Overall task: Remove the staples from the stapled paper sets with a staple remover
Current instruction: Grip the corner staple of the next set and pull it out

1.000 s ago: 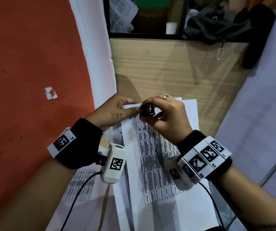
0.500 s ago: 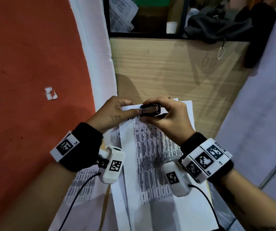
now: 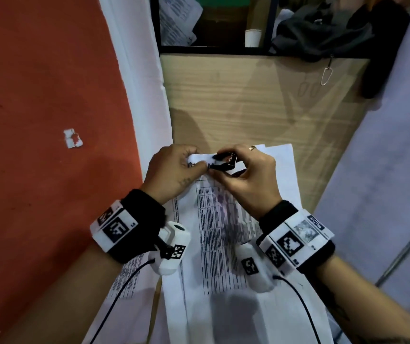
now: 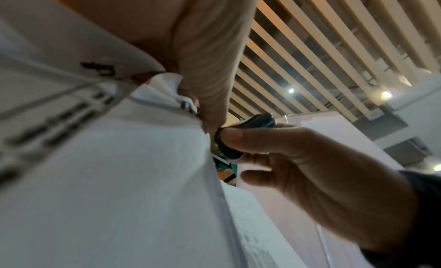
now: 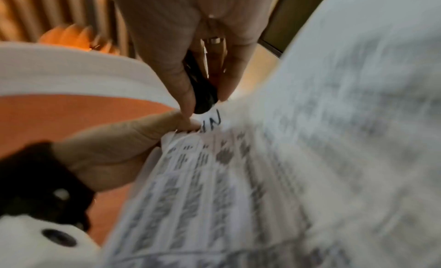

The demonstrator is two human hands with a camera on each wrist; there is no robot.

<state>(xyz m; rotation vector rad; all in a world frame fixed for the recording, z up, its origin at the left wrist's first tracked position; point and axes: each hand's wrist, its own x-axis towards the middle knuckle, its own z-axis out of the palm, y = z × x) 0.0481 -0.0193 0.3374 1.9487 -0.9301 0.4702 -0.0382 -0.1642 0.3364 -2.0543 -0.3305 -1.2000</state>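
The staple remover (image 3: 225, 162), a small black tool with a bit of shiny metal inside, is held at the top left corner of the stapled paper set (image 3: 226, 234), directly between the fingertips of both hands. It is pinched by the right hand (image 3: 251, 180), with the thumb under it and the index finger over it, and its tip is touching the paper corner. That corner is pinched by the left hand (image 3: 174, 172), the fingers curled together on it, just beside the tool. From the head view the jaws of the tool cannot be judged. In the left wrist view the tool (image 4: 241, 136) is seen from below, clamped between the right thumb and fingers, and a small dark staple (image 4: 187, 105) is seen in the folded corner just beside the left fingertip; this staple is not visible from the head. In the right wrist view the black tip (image 5: 203, 100) is seen lying on the paper beside some handwritten dark letters, which are too blurred to be read. The sheets are white and carry a printed table of small dark text, not readable. More printed sheets (image 3: 129, 276) are lying under the left wrist, on the wooden table (image 3: 236, 103).
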